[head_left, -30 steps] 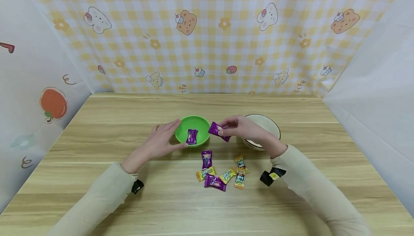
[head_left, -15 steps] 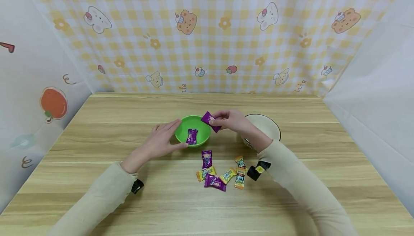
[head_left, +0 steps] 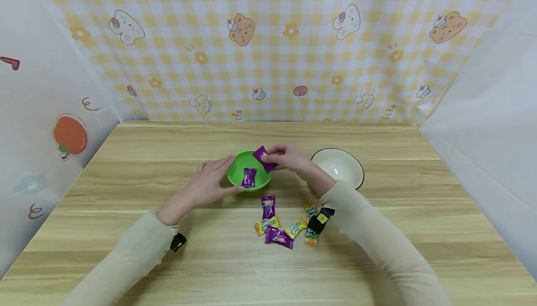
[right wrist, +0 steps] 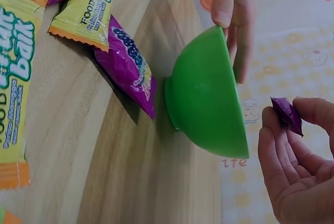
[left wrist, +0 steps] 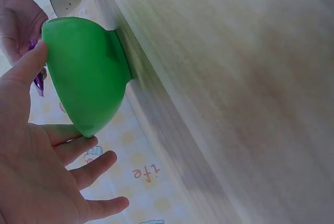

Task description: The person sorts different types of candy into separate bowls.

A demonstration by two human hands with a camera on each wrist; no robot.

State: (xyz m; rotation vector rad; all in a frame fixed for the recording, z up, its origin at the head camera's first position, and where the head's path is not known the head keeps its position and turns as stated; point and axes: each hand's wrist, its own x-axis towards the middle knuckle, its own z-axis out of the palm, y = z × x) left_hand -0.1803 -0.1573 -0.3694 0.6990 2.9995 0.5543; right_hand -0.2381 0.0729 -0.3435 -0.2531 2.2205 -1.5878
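My right hand [head_left: 290, 158] pinches a purple-wrapped candy [head_left: 259, 153] between thumb and fingertips, over the right rim of a green bowl [head_left: 242, 160]. The right wrist view gives this candy [right wrist: 286, 116] edge-on, beside the bowl's mouth. Inside the bowl lies another purple candy [head_left: 249, 178]. My left hand [head_left: 205, 184] rests on the bowl's left side, thumb and fingers spread straight along the rim. In the left wrist view, its thumb and forefinger touch the bowl's rim [left wrist: 86, 78] at two places while the other fingers stretch out loosely.
A white bowl [head_left: 339, 168] with a dark rim stands to the right. In front of the green bowl lie purple candies [head_left: 268, 207], yellow candies [head_left: 295, 227] and orange-ended candies [head_left: 311, 237], partly under the right wrist's camera. A checked cloth [head_left: 268, 64] hangs behind the table [head_left: 235, 268].
My right hand has moved left with the purple candy, from beside the green bowl to over its rim, and more of the white bowl shows. The left hand has stayed put.
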